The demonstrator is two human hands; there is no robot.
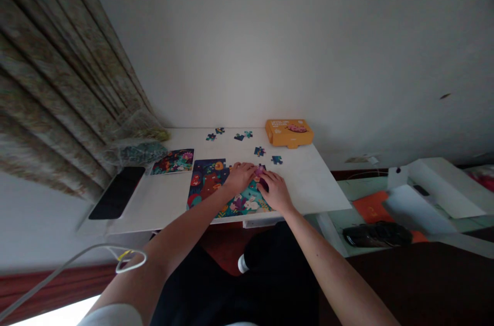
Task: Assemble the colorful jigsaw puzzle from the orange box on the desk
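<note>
Pink jigsaw piece [259,170]: just beyond the right hand [275,192], touching its curled fingers, grip unclear; left hand [240,177] farther off, open, resting on the assembled puzzle [210,187].

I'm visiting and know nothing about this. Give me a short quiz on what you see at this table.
1. True or false: the left hand lies over the jigsaw puzzle.
2. What colour is the cardboard box at the far edge of the white table?
3. On which side of the puzzle does the printed picture card lie, as seen in this view? A) left B) right C) nearer the person

Key: 1 true; 2 orange; 3 A.
</note>
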